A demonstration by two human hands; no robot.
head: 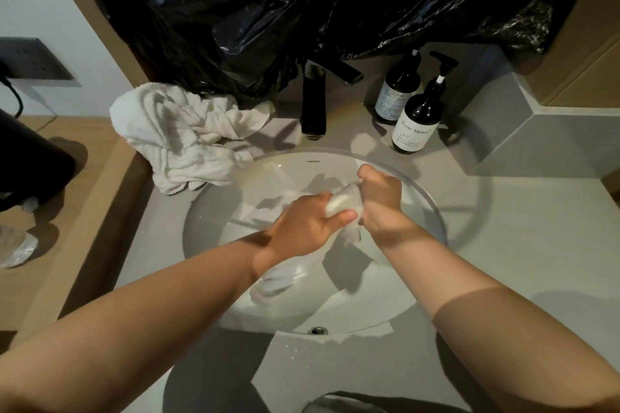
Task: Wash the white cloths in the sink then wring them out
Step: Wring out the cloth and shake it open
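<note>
At the far left, a heap of white cloths (188, 131) lies on the surface (503, 245), one edge hanging over the sink (352, 305) rim; I judge these are waiting their turn or already done, I cannot tell which. Another cloth (275, 282) lies low in the basin under my left wrist. My left hand (308, 221) is curled round one end of a small twisted cloth (342, 201), held over the middle of the basin, and my right hand (379, 201) is fisted round its other end, so I take this to be the wringing step. Next I need to turn my fists against each other, keeping the cloth over the basin so the drips fall inside. The tap (313, 100) stands beyond my hands, and two pump bottles (416, 124) stand far right near the rim; my right elbow has open surface, but a wide swing forward could knock them.
</note>
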